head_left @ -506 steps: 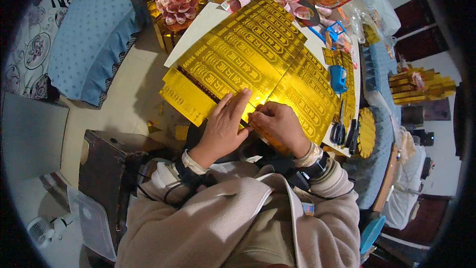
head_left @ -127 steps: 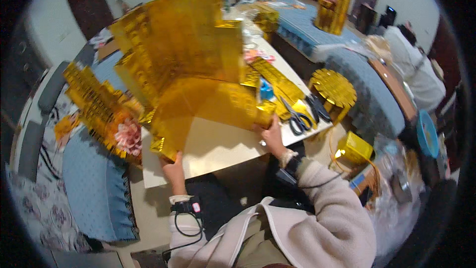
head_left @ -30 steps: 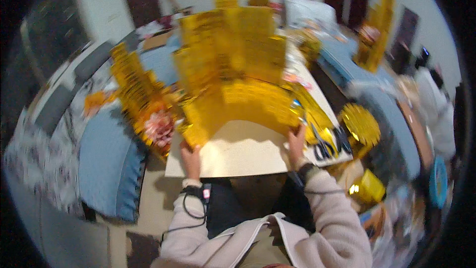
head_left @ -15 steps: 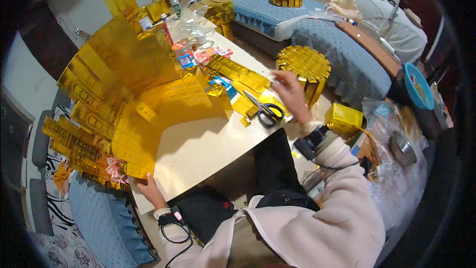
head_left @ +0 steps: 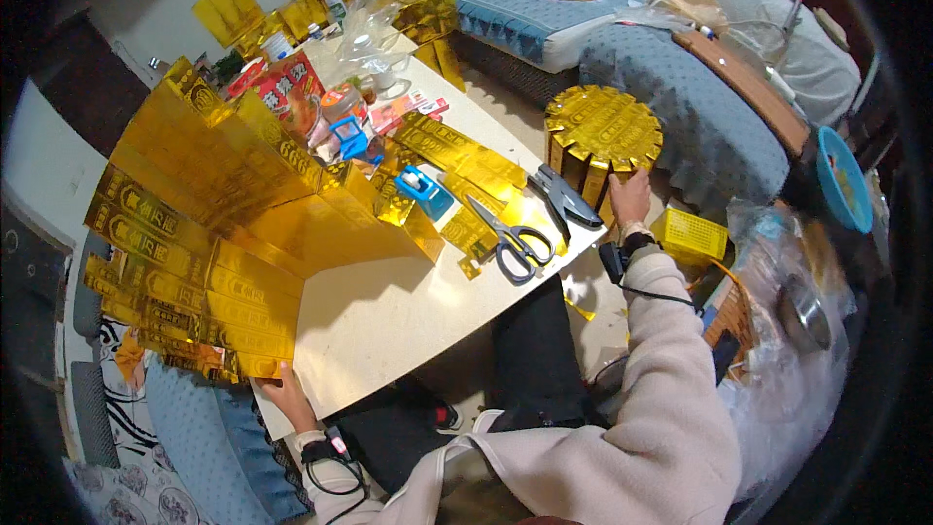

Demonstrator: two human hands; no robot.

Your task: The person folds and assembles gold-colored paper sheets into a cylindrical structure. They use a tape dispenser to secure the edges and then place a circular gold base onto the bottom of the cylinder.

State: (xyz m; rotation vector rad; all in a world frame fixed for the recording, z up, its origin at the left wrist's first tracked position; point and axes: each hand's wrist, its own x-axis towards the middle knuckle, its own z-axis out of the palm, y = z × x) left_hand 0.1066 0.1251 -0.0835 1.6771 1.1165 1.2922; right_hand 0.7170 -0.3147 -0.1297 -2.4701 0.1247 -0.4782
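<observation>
A large curved structure of gold foil-paper panels (head_left: 194, 233) stands along the left of the table. My left hand (head_left: 289, 399) is closed on its lower front edge at the table corner. Off the right table edge, my right hand (head_left: 630, 198) grips the near side of a round, drum-shaped gold paper piece (head_left: 604, 126); some fingertips are hidden. On the table near that hand lie a black stapler (head_left: 566, 202) and black-handled scissors (head_left: 523, 251). A blue tape dispenser (head_left: 424, 191) sits left of them, among flat gold paper strips (head_left: 452, 151).
A red box (head_left: 292, 92), a blue-framed item (head_left: 352, 138) and clear plastic bags (head_left: 369, 49) crowd the table's far part. Right of my arm are a yellow basket (head_left: 690, 236), a metal bowl (head_left: 805, 314) and a blue basin (head_left: 842, 180). A blue-covered bed (head_left: 525, 19) stands behind.
My right hand has moved from above the table to the gold drum, and the stapler now shows near the scissors. The structure's tall back panel has dropped lower, uncovering the red box.
</observation>
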